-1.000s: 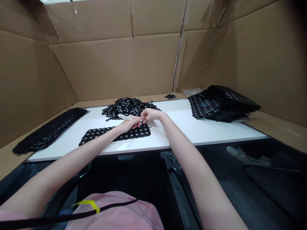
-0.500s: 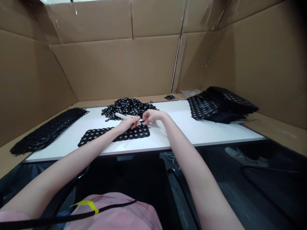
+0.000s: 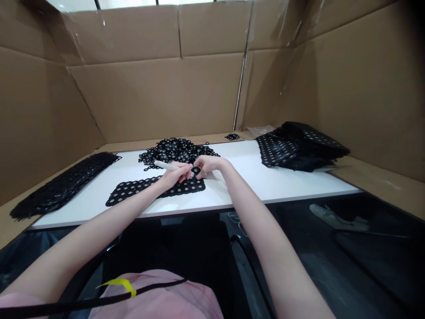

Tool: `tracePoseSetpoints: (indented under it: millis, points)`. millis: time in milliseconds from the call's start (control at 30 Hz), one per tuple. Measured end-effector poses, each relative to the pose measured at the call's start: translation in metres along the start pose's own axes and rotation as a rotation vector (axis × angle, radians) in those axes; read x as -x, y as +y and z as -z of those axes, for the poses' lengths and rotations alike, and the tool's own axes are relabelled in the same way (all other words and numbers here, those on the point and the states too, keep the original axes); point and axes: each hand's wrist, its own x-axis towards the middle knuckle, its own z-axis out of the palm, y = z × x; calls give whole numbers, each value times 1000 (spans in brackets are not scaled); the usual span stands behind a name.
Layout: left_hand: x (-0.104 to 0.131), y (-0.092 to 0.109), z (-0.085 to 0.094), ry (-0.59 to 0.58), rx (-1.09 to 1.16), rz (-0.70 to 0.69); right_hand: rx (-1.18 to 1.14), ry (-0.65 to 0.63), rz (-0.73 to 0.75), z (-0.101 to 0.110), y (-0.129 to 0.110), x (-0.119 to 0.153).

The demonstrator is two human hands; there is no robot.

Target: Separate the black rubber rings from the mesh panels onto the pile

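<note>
My left hand (image 3: 177, 173) is closed round a slim white pen-like tool (image 3: 163, 165), whose back end points up and to the left. Its front end is down by the fingertips, over a black mat with rows of pale round dots (image 3: 126, 189). At the mat's upper right corner, my right hand (image 3: 206, 165) pinches a small black piece with a pale dot (image 3: 196, 170). Whether that piece is joined to the mat I cannot tell. My left forearm hides part of the mat.
Behind my hands lies a heap of loose black rings (image 3: 172, 149), with a smaller cluster of rings (image 3: 232, 137) near the back edge. A long black stack (image 3: 63, 184) lies left on the white table (image 3: 239, 188); folded dotted black sheets (image 3: 299, 146) lie right. Cardboard walls (image 3: 156, 97) surround it.
The view has shifted slightly. My right fingers have lifted a little and the black dotted piece between the hands shows more. The tool stays in my left hand.
</note>
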Motion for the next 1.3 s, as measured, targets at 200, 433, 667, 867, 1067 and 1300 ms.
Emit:
tracePoseSetpoints:
  millis: [200, 433, 667, 867, 1067, 1300]
  points:
    - [2, 2, -1, -19, -67, -11, -61, -20, 3, 0, 2, 0]
    - [4, 9, -4, -54, -229, -66, -35, -4, 36, 0, 1, 0]
    - [0, 2, -6, -47, -159, -20, -7, 5, 73, 0, 0, 0]
    - [-2, -3, -1, -74, -53, 50, -58, -3, 59, 0, -5, 4]
    - [-3, -5, -1, -80, -33, 84, -47, 5, 64, 0, -4, 2]
    - [-5, -8, 0, -122, 4, 120, 5, -5, 103, 0, -1, -3]
